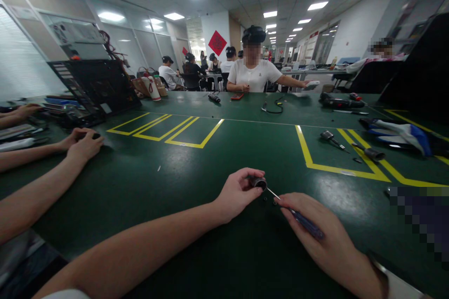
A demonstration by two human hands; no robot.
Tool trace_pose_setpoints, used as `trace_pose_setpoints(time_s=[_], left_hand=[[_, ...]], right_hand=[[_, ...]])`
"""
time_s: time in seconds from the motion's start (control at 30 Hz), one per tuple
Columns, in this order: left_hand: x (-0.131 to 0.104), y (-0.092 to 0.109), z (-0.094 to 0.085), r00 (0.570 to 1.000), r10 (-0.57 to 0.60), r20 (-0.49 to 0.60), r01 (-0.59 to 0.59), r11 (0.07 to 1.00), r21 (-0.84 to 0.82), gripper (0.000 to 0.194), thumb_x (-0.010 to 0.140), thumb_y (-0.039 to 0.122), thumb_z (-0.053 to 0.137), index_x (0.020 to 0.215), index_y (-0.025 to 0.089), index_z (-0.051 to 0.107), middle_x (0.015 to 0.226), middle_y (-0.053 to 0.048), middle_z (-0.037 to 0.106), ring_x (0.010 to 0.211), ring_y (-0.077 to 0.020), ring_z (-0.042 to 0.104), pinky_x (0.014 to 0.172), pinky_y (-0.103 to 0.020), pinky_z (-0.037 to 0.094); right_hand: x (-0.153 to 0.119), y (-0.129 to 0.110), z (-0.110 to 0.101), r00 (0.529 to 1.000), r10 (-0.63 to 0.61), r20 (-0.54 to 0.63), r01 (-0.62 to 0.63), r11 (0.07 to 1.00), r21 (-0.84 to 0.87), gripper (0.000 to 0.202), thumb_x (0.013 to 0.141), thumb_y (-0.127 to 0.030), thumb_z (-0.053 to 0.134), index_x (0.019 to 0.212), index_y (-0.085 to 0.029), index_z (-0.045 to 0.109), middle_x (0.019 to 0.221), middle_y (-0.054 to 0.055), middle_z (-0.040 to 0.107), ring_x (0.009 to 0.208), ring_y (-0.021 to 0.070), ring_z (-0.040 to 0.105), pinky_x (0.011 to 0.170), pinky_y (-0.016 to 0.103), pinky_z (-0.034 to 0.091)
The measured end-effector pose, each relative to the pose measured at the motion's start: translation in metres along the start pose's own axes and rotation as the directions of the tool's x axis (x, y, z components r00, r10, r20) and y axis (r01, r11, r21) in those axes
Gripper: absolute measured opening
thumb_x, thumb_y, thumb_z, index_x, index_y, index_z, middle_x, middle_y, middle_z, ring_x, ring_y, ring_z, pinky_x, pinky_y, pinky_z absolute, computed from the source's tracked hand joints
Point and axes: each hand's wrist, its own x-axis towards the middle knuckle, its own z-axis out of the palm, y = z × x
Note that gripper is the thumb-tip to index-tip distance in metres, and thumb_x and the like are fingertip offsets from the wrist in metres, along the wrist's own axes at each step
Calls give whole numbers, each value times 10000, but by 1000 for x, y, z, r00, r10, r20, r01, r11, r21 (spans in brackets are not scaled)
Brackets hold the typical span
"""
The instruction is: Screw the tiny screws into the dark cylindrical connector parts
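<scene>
Between the thumb and fingers of my left hand (235, 192) is a small dark cylindrical metal part (259, 183), its hollow end turned toward my right side. My right hand (317, 224) is closed around a screwdriver (304, 222) with a dark bluish handle. The thin bright shaft points up and left, and its tip meets the opening of the cylindrical part; how deep it reaches I cannot tell. Just below, a couple of tiny dark ring-like pieces (275, 203) lie on the green tabletop (196, 182).
Yellow tape marks (185, 142) outline areas on the table. At right lie a dark tool with a thin tip (331, 139), a dark cylindrical piece (372, 153) and blue-white gloves (403, 135). A co-worker's hands (84, 142) rest at left; another person (254, 67) sits opposite.
</scene>
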Motion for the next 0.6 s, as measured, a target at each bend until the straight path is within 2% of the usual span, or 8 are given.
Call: trace_pose_setpoints(time_s=[0.17, 0.43, 0.53, 0.6], left_hand=[[1, -5, -1, 998, 19, -52, -17, 999, 49, 186, 705, 63, 615, 875, 137, 616, 1033, -74, 644, 913, -178, 638, 851, -357, 489], [1, -9, 0, 998, 18, -63, -13, 996, 86, 169, 723, 114, 622, 890, 138, 639, 996, -77, 664, 861, -170, 645, 801, -344, 506], [2, -11, -1, 998, 16, -55, -10, 995, 103, 175, 738, 129, 615, 911, 143, 639, 996, -77, 661, 845, -170, 645, 795, -360, 513], [3, -12, -3, 999, 5, -47, 1, 992, 123, 183, 750, 130, 607, 930, 152, 635, 1029, -76, 653, 857, -171, 643, 813, -378, 511]], right_hand=[[-1, -2, 0, 995, -59, 75, 62, 997, -43, 277, 868, -152, 499, 1122, -248, 555, 1018, 49, 672, 950, 170, 630, 831, 315, 536], [-4, -4, 0, 994, -81, 77, 85, 995, -53, 317, 850, -142, 523, 1144, -259, 546, 1023, 29, 675, 959, 170, 626, 851, 329, 523], [-5, -3, -2, 1000, 0, -17, 0, 1000, 6, 242, 845, -183, 541, 1062, -272, 597, 978, 12, 692, 964, 181, 628, 890, 348, 494], [-4, -1, -4, 983, 167, -82, -159, 983, 90, 139, 846, -257, 543, 944, -259, 642, 898, 18, 704, 930, 201, 641, 852, 354, 505]])
